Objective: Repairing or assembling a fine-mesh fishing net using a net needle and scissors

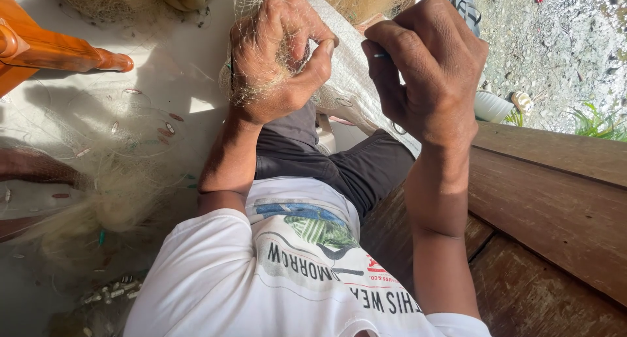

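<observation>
My left hand (277,56) is clenched around a bunch of fine pale fishing net (258,82), which drapes over its back and wrist. My right hand (431,69) is raised beside it, fingers curled, pinching a small thin green tool (381,55) that pokes out toward the left hand. The two hands are a few centimetres apart. Behind them a white woven sack (349,82) lies over my lap. More of the net (111,200) is heaped to the left with small floats and sinkers in it.
An orange wooden furniture leg (65,49) juts in at the upper left. Brown wooden planks (555,200) run along the right. Beyond them lie gravel ground (562,36), a white cup (491,106) and a sandal (465,9).
</observation>
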